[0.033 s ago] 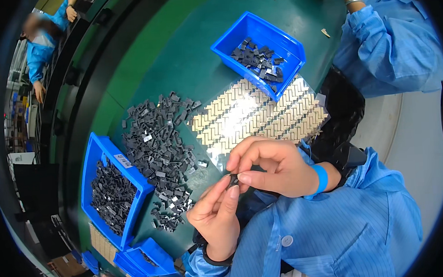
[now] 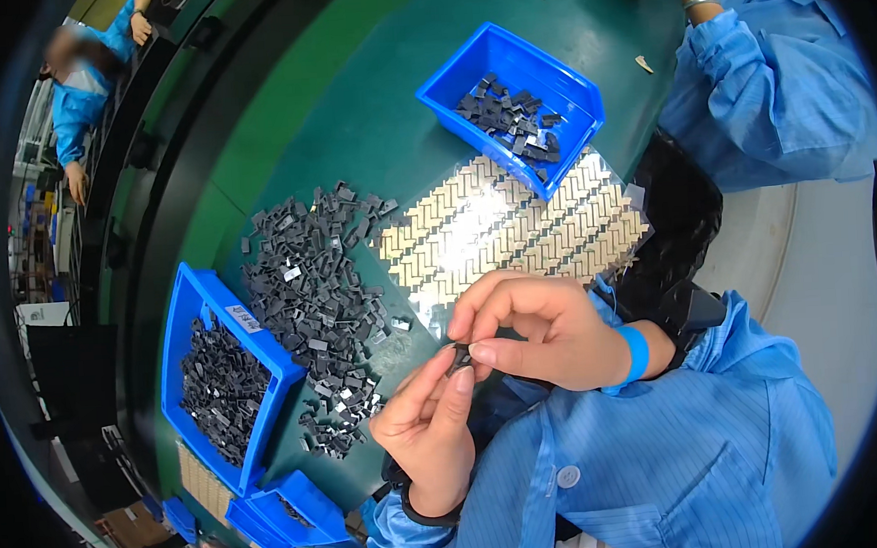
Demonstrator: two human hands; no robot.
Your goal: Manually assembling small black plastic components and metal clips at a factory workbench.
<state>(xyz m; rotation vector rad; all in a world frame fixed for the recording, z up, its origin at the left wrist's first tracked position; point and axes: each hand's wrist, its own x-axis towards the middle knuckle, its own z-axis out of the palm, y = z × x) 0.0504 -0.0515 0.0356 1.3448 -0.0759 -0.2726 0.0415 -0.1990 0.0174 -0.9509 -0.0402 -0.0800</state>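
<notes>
Between the fingertips of both hands is a small dark plastic part (image 2: 460,358), mostly covered by the fingers. My left hand (image 2: 428,423) pinches it from below with thumb and fingers. From the right, my right hand (image 2: 536,328) closes thumb and forefinger on the same part. Just beyond my hands lies a flat sheet bearing rows of pale yellow pieces in a zigzag pattern (image 2: 516,230), with glare on its middle. Left of my hands, a loose heap of small black plastic parts (image 2: 310,281) spreads over the green table.
A blue bin (image 2: 434,94) with some black parts stands at the far edge of the patterned sheet. Another blue bin (image 2: 290,366), full of black parts, sits left of the heap, beside a smaller blue bin (image 2: 317,504). A co-worker's blue sleeve (image 2: 745,69) is at the upper right.
</notes>
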